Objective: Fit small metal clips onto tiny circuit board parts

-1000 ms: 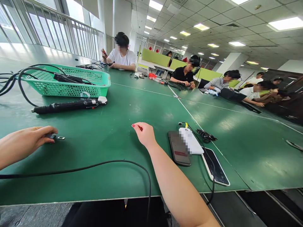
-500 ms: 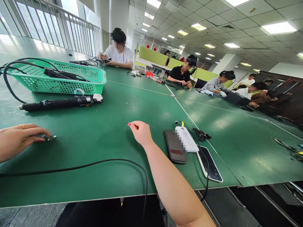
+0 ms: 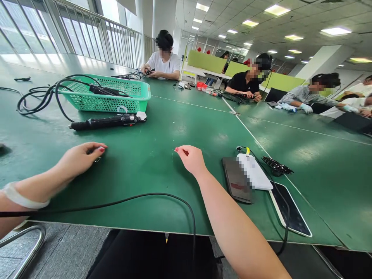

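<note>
My left hand (image 3: 83, 158) is low over the green table (image 3: 139, 170), its fingers closed on a small piece with a shiny edge (image 3: 98, 159). Most of that piece is hidden under the fingers. To its right, my right hand (image 3: 191, 158) has thumb and fingertips pinched together close to the tabletop; whatever they hold, if anything, is too small to make out. Behind my left hand lies a black electric screwdriver (image 3: 107, 121), in front of a mint-green plastic basket (image 3: 113, 101). The basket contains a black device with its cable.
Right of my right arm lie a dark phone (image 3: 236, 182), a white power bank (image 3: 255, 172), a white-framed phone (image 3: 290, 209) and a bundled black cable (image 3: 277, 166). A black cable (image 3: 151, 194) crosses the front of the table. Several people sit along the far side.
The view has turned left, so the table's things appear further right. My left hand has moved right with its small piece, closer to my right hand, which keeps its pinch.
</note>
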Demonstrator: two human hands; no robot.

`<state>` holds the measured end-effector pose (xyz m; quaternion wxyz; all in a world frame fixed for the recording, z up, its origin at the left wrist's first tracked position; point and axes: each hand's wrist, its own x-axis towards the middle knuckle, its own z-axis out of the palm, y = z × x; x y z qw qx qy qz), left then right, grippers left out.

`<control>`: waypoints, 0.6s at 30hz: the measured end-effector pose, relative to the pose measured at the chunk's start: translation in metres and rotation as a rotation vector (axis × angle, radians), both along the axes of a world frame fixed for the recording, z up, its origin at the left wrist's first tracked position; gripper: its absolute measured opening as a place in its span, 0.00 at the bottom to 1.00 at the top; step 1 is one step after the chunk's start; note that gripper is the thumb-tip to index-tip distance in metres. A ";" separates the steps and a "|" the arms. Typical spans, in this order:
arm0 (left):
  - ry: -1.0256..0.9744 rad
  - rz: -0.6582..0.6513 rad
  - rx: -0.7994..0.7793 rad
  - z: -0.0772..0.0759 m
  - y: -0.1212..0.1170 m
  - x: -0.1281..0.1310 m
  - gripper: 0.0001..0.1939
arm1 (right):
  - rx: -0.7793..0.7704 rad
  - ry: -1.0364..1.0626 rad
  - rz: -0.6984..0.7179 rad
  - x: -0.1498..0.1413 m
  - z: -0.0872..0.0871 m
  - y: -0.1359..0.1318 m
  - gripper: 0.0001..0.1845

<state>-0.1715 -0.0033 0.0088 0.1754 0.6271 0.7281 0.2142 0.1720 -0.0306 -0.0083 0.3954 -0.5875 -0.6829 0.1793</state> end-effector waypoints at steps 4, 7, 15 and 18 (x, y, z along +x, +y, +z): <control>-0.070 -0.253 0.040 -0.005 -0.002 0.065 0.16 | -0.019 0.008 0.012 0.000 0.001 -0.001 0.19; -0.259 -0.397 0.054 -0.006 -0.003 0.124 0.15 | -0.023 0.000 0.012 0.001 0.003 -0.002 0.19; -1.075 -0.379 -0.102 -0.012 0.009 0.194 0.11 | -0.106 -0.082 -0.090 0.013 0.000 0.005 0.15; -1.410 -0.390 -0.220 -0.011 0.014 0.181 0.06 | -0.109 -0.033 -0.112 0.013 0.000 0.006 0.12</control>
